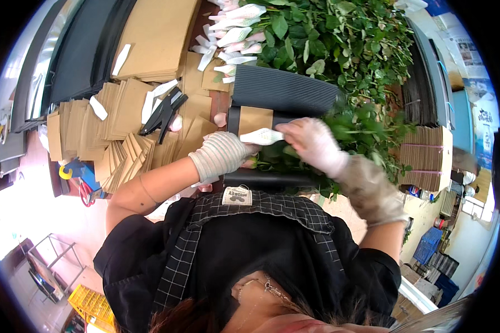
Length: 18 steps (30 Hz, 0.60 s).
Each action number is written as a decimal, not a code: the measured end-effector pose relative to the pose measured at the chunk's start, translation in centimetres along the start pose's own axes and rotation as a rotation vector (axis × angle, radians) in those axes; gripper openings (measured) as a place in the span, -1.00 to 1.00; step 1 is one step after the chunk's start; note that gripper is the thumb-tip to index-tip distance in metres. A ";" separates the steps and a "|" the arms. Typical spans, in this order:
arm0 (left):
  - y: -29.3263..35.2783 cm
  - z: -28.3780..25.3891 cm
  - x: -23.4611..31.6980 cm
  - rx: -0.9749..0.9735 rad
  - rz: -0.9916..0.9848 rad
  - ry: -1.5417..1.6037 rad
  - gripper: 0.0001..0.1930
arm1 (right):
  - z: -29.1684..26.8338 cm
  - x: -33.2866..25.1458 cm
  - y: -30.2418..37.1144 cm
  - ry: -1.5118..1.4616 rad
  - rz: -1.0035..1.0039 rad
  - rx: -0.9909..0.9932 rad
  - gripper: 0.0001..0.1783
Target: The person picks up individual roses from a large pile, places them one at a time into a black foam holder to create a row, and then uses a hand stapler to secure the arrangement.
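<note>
Between my hands lies a rose in a white foam net [261,136], its head toward the left. My right hand [314,143], in a pale glove and a little blurred, pinches its right end. My left hand [222,154], in a striped fingerless glove, is closed beside the net's left end; its fingertips are partly hidden, and a pale rose bud [251,162] shows just below them. Beneath is black corrugated wrap [283,91] with a brown cardboard piece [256,117] on it. Green stems and leaves run under my right hand.
A big heap of leafy rose stems [339,39] fills the far right, netted heads [236,36] pointing left. Brown cardboard stacks [114,116], a black stapler [165,115] and loose foam nets lie at left. Tied cardboard [426,158] stands at right; a yellow crate [91,306] is lower left.
</note>
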State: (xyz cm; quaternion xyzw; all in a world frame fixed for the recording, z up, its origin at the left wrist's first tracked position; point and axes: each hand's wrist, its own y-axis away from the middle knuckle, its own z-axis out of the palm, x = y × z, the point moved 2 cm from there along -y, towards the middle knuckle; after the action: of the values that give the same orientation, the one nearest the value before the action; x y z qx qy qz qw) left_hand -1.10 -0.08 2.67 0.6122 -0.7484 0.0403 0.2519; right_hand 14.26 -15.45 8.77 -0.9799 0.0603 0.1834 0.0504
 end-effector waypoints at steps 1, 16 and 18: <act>-0.4 -0.2 0.1 0.014 0.021 -0.009 -0.63 | 4.1 1.6 0.9 -0.008 0.112 -0.036 -0.60; 0.8 -0.7 -1.2 0.179 -0.057 0.147 -0.60 | 8.4 2.6 0.5 -0.221 0.125 -0.018 -0.62; 0.9 -0.8 -2.7 0.466 -0.098 0.243 -0.68 | 8.3 2.2 0.3 -0.194 0.123 0.001 -0.62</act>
State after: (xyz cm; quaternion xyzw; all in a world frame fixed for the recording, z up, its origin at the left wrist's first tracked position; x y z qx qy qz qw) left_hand -1.36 2.86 2.47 0.6798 -0.6526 0.2727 0.1938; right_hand 13.28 -14.94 0.24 -0.9520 0.1152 0.2799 0.0451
